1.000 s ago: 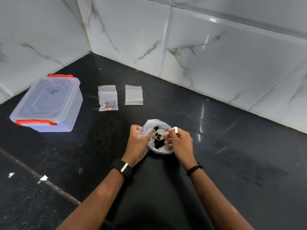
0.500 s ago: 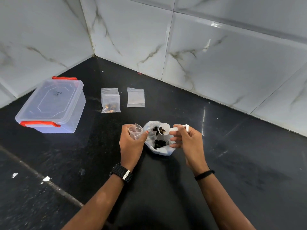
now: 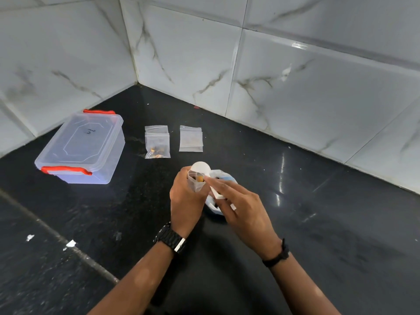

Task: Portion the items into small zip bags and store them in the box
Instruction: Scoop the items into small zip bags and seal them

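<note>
Your left hand point(image 3: 185, 198) grips a small clear zip bag point(image 3: 196, 181) upright, mouth open, a few brown and orange pieces inside. Your right hand point(image 3: 241, 208) pinches the handle of a white plastic measuring scoop point(image 3: 201, 168), bowl tipped over the bag's mouth. Behind your hands, a larger crumpled clear bag of dark pieces point(image 3: 223, 176) sits on the black tabletop point(image 3: 318, 223). Clear lidded box with red latches point(image 3: 81, 147) far left, closed. Beside it lie a filled small zip bag point(image 3: 157, 144) and flat empty zip bags point(image 3: 191, 139).

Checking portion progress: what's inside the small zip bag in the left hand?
The small zip bag shows brownish pieces at its mouth; the left hand and tipped white scoop hide the rest.
</note>
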